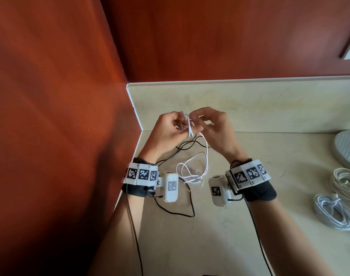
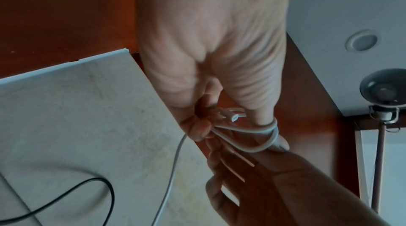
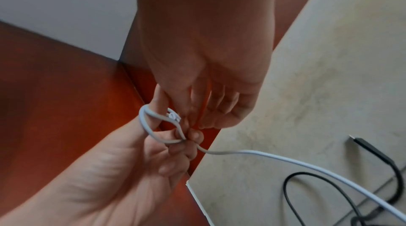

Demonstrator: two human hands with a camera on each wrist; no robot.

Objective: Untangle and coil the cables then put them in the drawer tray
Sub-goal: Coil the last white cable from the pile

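thin round white cable (image 1: 190, 128) looped

Left hand (image 1: 166, 128) and right hand (image 1: 214, 128) raised — apparently pinching.

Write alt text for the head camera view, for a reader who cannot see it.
Two hands held above a pale stone counter wind a thin white cable: the left hand holds the small coil and the right hand pinches it beside. The cable's loose loops and a black cable lie below; two coiled white cables rest at right.
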